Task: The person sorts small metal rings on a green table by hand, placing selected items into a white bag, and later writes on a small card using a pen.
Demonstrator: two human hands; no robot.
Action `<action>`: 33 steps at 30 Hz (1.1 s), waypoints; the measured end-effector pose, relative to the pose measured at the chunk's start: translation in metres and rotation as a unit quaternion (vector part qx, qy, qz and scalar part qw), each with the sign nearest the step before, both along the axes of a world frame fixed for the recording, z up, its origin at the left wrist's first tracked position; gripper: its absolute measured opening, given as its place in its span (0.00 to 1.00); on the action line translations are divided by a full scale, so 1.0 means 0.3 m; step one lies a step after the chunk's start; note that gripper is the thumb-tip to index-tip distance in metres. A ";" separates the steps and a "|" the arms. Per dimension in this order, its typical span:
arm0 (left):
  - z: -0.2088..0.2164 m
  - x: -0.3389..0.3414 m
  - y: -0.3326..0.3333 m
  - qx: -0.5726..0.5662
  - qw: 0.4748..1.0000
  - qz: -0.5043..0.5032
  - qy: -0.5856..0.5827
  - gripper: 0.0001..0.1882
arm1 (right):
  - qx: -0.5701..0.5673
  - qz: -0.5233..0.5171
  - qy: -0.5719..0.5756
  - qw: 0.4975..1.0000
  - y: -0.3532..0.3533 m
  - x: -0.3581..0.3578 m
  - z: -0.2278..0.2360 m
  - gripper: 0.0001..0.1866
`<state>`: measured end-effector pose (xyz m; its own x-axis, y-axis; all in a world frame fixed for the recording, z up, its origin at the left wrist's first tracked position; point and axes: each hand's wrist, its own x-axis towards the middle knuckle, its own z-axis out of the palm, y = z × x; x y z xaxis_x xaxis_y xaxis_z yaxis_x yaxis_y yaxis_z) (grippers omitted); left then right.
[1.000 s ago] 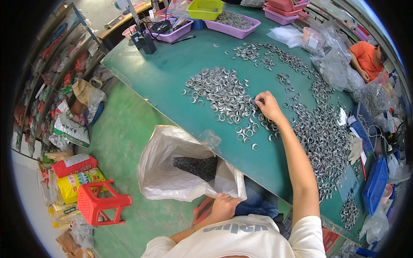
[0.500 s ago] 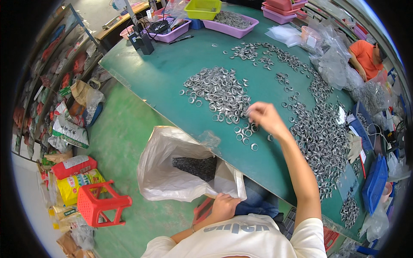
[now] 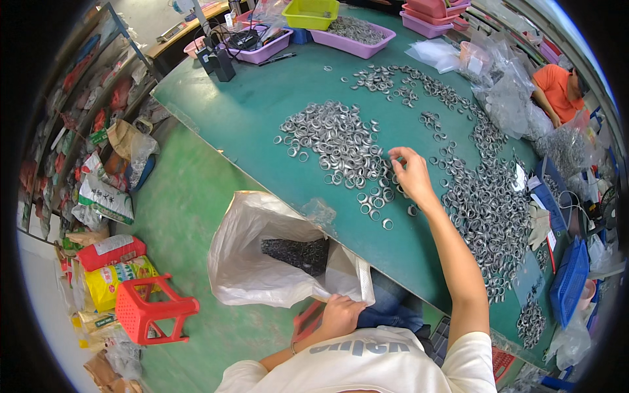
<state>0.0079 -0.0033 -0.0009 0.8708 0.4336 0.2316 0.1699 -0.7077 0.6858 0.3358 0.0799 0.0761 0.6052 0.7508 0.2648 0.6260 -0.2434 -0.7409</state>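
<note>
My right hand (image 3: 411, 175) hovers over the near edge of a heap of small silver metal rings (image 3: 337, 141) on the green table (image 3: 262, 111), fingers curled and pinched; whether a ring is between them I cannot tell. A few loose rings (image 3: 375, 209) lie just below the hand. My left hand (image 3: 341, 313) grips the rim of a white plastic bag (image 3: 262, 262) held open below the table edge, with dark small parts inside it. A second, larger spread of rings (image 3: 488, 209) lies to the right of my forearm.
Pink trays (image 3: 354, 29) and a yellow-green bin (image 3: 311, 12) stand at the far edge. Clear plastic bags (image 3: 504, 85) pile at the right, where a person in an orange shirt (image 3: 557, 88) sits. A red plastic stool (image 3: 151, 311) and filled sacks (image 3: 108, 196) stand on the green floor.
My right hand has drawn back from the ring heap toward me and slightly left. The left hand has kept its hold on the bag.
</note>
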 end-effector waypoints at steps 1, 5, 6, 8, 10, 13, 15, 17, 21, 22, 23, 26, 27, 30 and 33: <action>0.002 0.000 0.001 -0.001 1.000 -0.001 0.000 0.05 | -0.024 0.010 -0.026 0.999 0.001 0.024 -0.027 0.09; -0.007 -0.002 0.003 0.005 1.000 0.006 -0.020 0.03 | -0.107 0.044 -0.095 0.989 0.006 0.060 -0.067 0.08; -0.007 -0.002 0.003 0.004 1.000 0.006 -0.019 0.03 | -0.125 0.051 -0.105 0.985 0.003 0.064 -0.064 0.08; -0.006 -0.002 0.002 0.004 1.000 0.006 -0.017 0.03 | -0.100 0.058 -0.147 0.982 -0.007 0.060 -0.078 0.07; -0.004 -0.001 0.001 0.002 1.000 0.007 -0.020 0.03 | -0.082 0.062 -0.181 0.978 -0.011 0.060 -0.083 0.07; -0.003 0.000 0.001 0.006 1.000 0.006 -0.022 0.03 | -0.069 0.062 -0.200 0.975 -0.008 0.060 -0.091 0.06; 0.000 0.002 0.001 0.008 1.000 0.005 -0.023 0.03 | -0.063 0.058 -0.196 0.977 -0.006 0.065 -0.095 0.06; 0.008 0.006 0.002 0.005 1.000 0.004 -0.026 0.03 | -0.012 0.038 -0.156 0.987 -0.020 0.090 -0.107 0.05; -0.002 -0.003 -0.002 0.002 1.000 0.006 -0.022 0.03 | -0.016 0.043 -0.026 0.999 -0.064 0.068 -0.033 0.05; -0.002 -0.002 -0.002 0.004 1.000 0.005 -0.021 0.03 | -0.023 0.056 -0.016 0.998 -0.083 0.066 -0.025 0.05; -0.002 -0.002 -0.002 0.005 1.000 0.003 -0.021 0.03 | -0.010 0.081 -0.060 0.995 -0.104 0.074 -0.056 0.05; -0.008 -0.007 -0.004 0.008 1.000 0.002 -0.010 0.03 | -0.092 0.099 -0.187 0.973 -0.141 -0.007 -0.012 0.05; -0.007 -0.004 -0.004 0.010 1.000 0.002 -0.013 0.03 | -0.097 0.095 -0.214 0.967 -0.146 -0.011 -0.016 0.07; -0.005 0.000 -0.005 0.012 1.000 0.002 -0.019 0.03 | -0.153 0.078 -0.302 0.938 -0.138 -0.003 -0.027 0.08; -0.002 0.000 -0.007 0.005 1.000 0.001 -0.013 0.04 | -0.117 0.071 -0.308 0.942 -0.125 -0.007 -0.018 0.07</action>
<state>0.0079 -0.0053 -0.0015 0.8637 0.4329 0.2582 0.1542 -0.7145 0.6824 0.3336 0.0425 0.0707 0.2809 0.8936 0.3501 0.9576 -0.2368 -0.1638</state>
